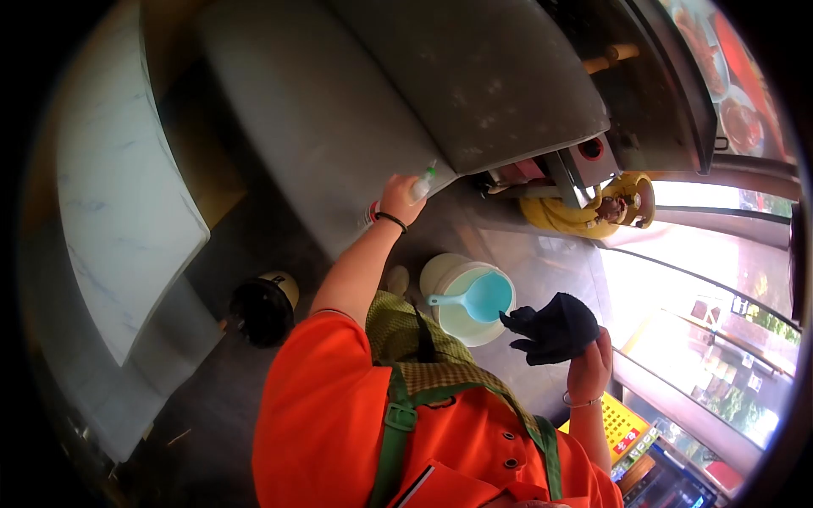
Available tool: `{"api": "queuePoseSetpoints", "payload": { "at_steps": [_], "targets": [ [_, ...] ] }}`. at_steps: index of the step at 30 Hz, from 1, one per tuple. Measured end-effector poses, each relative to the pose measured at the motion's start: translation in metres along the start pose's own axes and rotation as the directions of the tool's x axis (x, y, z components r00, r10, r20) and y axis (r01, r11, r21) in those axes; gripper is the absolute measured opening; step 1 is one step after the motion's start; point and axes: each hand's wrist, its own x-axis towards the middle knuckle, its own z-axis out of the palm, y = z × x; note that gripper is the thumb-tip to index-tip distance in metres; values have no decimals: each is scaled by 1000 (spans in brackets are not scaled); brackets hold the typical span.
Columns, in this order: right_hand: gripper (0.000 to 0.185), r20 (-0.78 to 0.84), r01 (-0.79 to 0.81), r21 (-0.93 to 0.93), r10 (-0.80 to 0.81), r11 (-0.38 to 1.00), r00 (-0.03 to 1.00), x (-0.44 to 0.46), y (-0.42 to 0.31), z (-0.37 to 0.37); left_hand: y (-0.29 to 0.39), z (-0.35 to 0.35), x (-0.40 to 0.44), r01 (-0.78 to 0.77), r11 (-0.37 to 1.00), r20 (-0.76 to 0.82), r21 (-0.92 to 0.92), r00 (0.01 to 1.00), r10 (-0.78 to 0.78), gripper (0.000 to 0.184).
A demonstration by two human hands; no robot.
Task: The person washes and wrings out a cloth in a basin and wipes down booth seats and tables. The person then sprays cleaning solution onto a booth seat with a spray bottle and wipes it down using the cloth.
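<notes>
My left hand (401, 201) is closed round a small clear bottle (421, 184) with a green tip, held over the corner of the grey bench (339, 127). A red and white end of something shows beside that wrist. My right hand (590, 370) grips the cuff of a black glove (555, 328), whose fingers hang out to the left. Between the two arms, lower down, a light blue ladle (484, 297) lies over a white bucket (468, 328).
A black bin (261, 312) stands on the floor at the left. Beyond it is a white marbled tabletop (118, 178). A yellow gas cylinder (555, 215) lies near a metal burner box (586, 169) at the upper right. A yellow calendar (616, 421) is at the lower right.
</notes>
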Motion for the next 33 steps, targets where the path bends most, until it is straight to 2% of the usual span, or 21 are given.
{"api": "queuePoseSetpoints", "payload": {
  "at_steps": [1,2,4,6,8,9,14,15,17,24,26,30,33],
  "targets": [
    [16,9,1,3,-1,1000,1000,-1,3,-2,-1,-3,0,32,999,-5,30,999,-32,21],
    [17,27,38,-120,-35,992,999,-2,6,-7,0,-6,2,64,996,-9,59,998,-64,21],
    [17,52,82,-237,-71,968,996,-1,7,-6,-1,-10,9,67,994,-48,85,997,-63,20],
    [17,45,24,-56,-22,998,999,-2,1,0,-4,-13,15,74,992,-83,106,994,-66,20],
    [17,54,10,-39,-8,999,999,-2,1,0,-9,-17,26,37,998,-206,41,978,-28,19],
    [17,59,-9,-24,10,1000,998,-2,1,0,-12,-20,32,35,998,-212,43,977,-25,19],
    [16,22,-1,-75,3,997,1000,-4,2,10,-21,-39,60,128,985,-247,119,964,-95,19],
    [16,23,11,-117,-9,993,1000,-3,2,11,-22,-43,67,128,984,-252,121,963,-95,19],
    [16,32,3,-109,0,994,999,-2,3,13,-23,-50,77,56,997,-362,56,932,-32,16],
    [16,47,-18,-138,25,990,999,3,8,28,-40,-67,94,132,985,-382,111,921,-80,16],
    [16,49,-22,-132,28,991,998,4,7,36,-47,-72,96,148,986,-430,80,897,-100,16],
    [16,59,-9,-163,19,987,998,5,4,55,-57,-86,106,101,993,-499,54,865,-61,16],
    [15,87,12,-202,6,979,996,7,5,67,-65,-99,113,147,983,-485,111,871,-76,16]
  ]
}}
